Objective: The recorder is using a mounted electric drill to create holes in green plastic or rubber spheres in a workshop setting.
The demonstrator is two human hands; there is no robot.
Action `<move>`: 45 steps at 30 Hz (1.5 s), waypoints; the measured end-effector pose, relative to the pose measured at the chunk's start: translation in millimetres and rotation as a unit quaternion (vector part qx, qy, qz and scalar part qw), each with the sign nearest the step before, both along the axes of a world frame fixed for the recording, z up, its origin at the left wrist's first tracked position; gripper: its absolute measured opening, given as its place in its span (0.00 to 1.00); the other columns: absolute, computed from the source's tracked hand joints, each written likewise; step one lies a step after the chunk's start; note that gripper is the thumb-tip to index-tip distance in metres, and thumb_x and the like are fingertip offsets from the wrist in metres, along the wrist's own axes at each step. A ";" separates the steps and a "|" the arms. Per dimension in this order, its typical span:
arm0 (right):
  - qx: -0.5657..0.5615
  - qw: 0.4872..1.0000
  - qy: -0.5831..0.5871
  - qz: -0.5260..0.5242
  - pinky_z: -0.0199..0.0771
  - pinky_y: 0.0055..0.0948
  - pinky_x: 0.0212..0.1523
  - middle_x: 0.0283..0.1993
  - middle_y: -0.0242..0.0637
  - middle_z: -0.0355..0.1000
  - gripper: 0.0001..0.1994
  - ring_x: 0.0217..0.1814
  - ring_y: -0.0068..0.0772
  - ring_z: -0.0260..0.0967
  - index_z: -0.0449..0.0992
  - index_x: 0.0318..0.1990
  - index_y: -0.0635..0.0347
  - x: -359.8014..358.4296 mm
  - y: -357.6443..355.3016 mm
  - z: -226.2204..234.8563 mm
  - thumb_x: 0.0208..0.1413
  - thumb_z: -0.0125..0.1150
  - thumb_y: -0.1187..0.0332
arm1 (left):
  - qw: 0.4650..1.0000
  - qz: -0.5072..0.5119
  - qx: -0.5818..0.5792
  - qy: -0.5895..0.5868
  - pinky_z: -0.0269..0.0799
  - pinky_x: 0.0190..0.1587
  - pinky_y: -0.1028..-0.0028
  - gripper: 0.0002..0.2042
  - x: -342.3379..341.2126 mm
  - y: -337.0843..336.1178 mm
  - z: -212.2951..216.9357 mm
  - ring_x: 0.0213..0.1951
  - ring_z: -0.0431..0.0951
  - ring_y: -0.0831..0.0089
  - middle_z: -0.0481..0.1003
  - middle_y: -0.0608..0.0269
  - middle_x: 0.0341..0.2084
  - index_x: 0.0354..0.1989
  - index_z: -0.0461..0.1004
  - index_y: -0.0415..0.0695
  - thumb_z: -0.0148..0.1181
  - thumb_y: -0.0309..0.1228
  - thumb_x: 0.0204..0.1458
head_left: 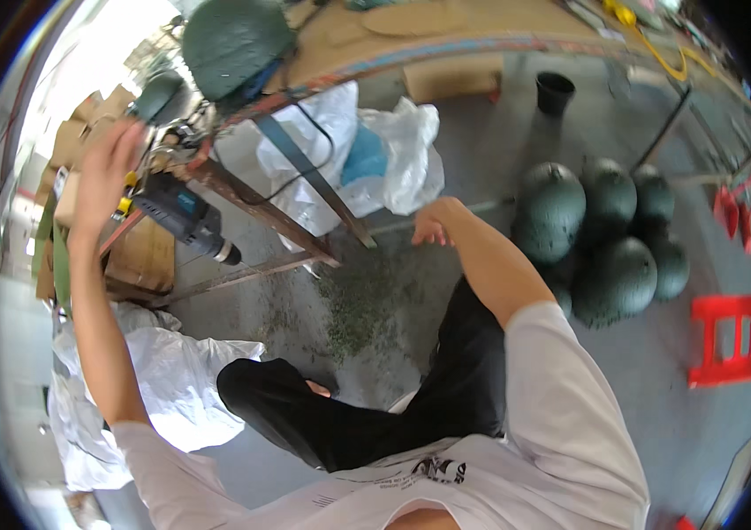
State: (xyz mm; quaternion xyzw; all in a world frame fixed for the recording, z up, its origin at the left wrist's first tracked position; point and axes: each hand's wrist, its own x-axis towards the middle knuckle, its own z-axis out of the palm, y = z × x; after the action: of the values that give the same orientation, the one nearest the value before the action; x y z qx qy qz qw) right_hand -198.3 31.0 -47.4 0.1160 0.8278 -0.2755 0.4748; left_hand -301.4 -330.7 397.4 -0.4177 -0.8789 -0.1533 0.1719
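My left hand (109, 172) is raised beside the bench's left corner, its fingers stretched out and slightly blurred, with nothing visible in it. Next to it are a metal fixture (177, 141) and a dark power drill (183, 216), which points down to the right. Just beyond the fingertips is a smaller dark green dome-shaped piece (159, 95). A larger dark green helmet-like shell (236, 49), flecked with bits, rests on the bench corner. Over the floor in front of me hangs my right hand (436, 221), fingers loosely bent and apart, holding nothing I can see.
Several dark green domed shells (614, 278) stand grouped on the floor at right, near a red plastic stool (726, 340). A black bucket (555, 93) sits farther back. White plastic bags (190, 380) lie at left. Dark green scraps (353, 309) litter the floor under the bench (349, 57).
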 end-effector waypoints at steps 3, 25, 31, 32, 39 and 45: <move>-0.002 0.996 0.088 -0.027 0.78 0.40 0.43 0.44 0.42 0.80 0.30 0.45 0.38 0.79 0.79 0.46 0.64 38.9 -5.2 109.4 0.58 0.58 0.41 | 0.993 -0.090 0.007 0.079 0.72 0.51 0.70 0.16 -26.0 35.6 -5.4 0.44 0.77 0.69 0.78 0.60 0.44 0.56 0.73 0.41 0.55 0.38 0.66; -0.363 -0.018 0.920 0.149 0.70 0.38 0.67 0.13 0.19 0.54 0.17 0.14 0.14 0.51 0.61 0.17 0.52 297.9 -71.6 334.0 0.41 0.43 0.91 | 0.989 -0.069 0.008 0.129 0.74 0.51 0.56 0.20 -82.3 266.3 39.9 0.47 0.80 0.50 0.79 0.43 0.44 0.46 0.79 0.37 0.61 0.43 0.54; -0.311 -0.053 0.930 0.191 0.70 0.37 0.65 0.15 0.18 0.53 0.17 0.16 0.15 0.51 0.59 0.16 0.54 293.0 -67.2 331.6 0.41 0.41 0.92 | 0.979 -0.132 -0.006 0.153 0.74 0.52 0.56 0.20 -71.5 282.0 28.2 0.47 0.79 0.52 0.79 0.46 0.44 0.46 0.78 0.38 0.63 0.42 0.53; -0.309 -0.052 0.930 0.191 0.70 0.37 0.65 0.15 0.18 0.53 0.17 0.16 0.15 0.51 0.59 0.16 0.54 290.6 -66.7 333.6 0.41 0.41 0.92 | 0.977 -0.141 -0.007 0.157 0.73 0.52 0.56 0.20 -69.6 283.6 27.5 0.47 0.79 0.53 0.79 0.46 0.44 0.46 0.78 0.38 0.63 0.42 0.53; -0.276 -0.051 0.949 0.147 0.67 0.38 0.68 0.16 0.16 0.57 0.16 0.16 0.13 0.53 0.64 0.19 0.56 303.9 -75.4 324.6 0.39 0.44 0.93 | 0.960 -0.200 -0.014 0.194 0.73 0.53 0.56 0.20 -44.4 281.5 25.4 0.48 0.79 0.55 0.78 0.50 0.44 0.46 0.78 0.39 0.65 0.41 0.52; -0.242 -0.069 0.958 0.135 0.64 0.37 0.70 0.16 0.16 0.57 0.15 0.16 0.13 0.56 0.66 0.19 0.57 296.4 -74.4 322.6 0.38 0.46 0.92 | 0.946 -0.231 -0.042 0.224 0.72 0.54 0.56 0.20 -11.6 254.9 22.8 0.48 0.79 0.56 0.78 0.53 0.44 0.46 0.78 0.40 0.66 0.40 0.50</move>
State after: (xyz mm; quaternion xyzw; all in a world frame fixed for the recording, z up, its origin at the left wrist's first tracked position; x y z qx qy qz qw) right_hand 98.1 -43.4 275.2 0.4990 -0.3465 0.2285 0.7607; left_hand -313.0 -75.8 420.2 -0.6394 -0.7031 -0.0544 0.3063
